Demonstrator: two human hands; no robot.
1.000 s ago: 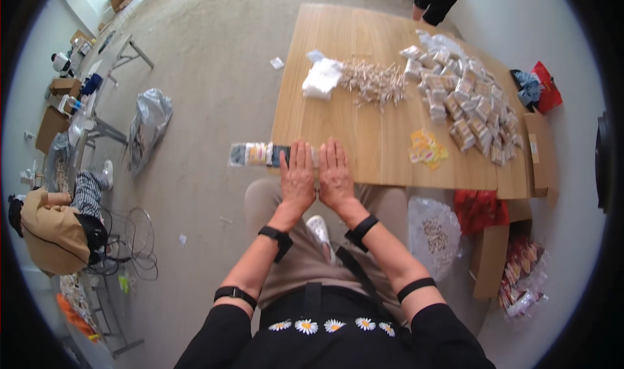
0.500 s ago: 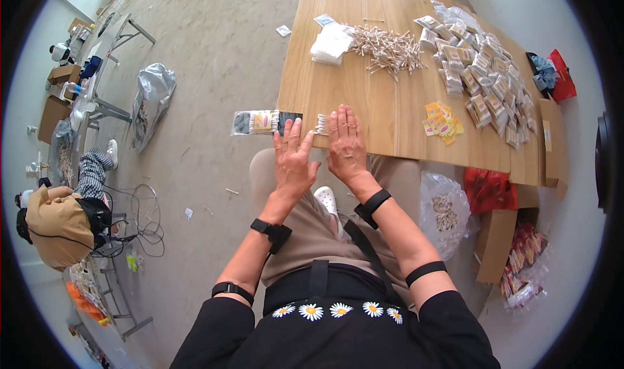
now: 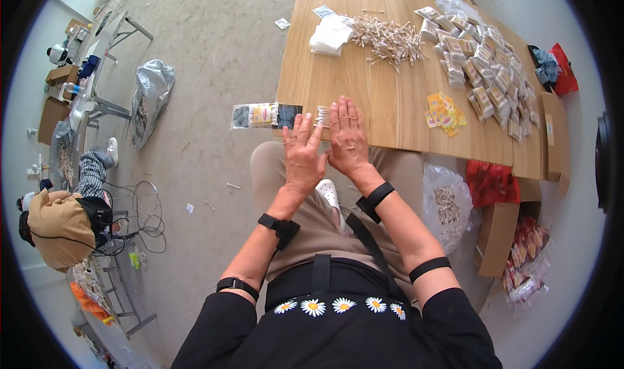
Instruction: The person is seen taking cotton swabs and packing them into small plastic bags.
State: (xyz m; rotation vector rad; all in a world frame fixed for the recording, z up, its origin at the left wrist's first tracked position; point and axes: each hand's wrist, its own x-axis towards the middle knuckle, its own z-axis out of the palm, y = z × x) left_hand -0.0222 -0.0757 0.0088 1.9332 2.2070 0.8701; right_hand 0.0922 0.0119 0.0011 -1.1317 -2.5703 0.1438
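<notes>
At the table's near edge, a small row of cotton swabs (image 3: 323,115) lies between my two hands. My left hand (image 3: 303,149) is open, fingers stretched out, its tips at the left and near end of the row. My right hand (image 3: 348,137) lies flat with straight fingers along the row's right side, partly hiding it. Both hands are palm down, with their thumbs almost meeting. Left of them, a clear packet of swabs with a yellow and white label (image 3: 263,114) rests on a dark pad (image 3: 290,115) and juts past the table corner.
Loose swabs (image 3: 390,41) are heaped farther back beside a stack of clear bags (image 3: 330,36). Yellow label cards (image 3: 444,113) lie to the right, before a large pile of filled packets (image 3: 494,70). A cardboard box (image 3: 497,239) stands below. Another person (image 3: 62,226) sits far left.
My left hand has shifted slightly right, closer to my right hand. My right hand has slid a little along the row, and the view has moved slightly.
</notes>
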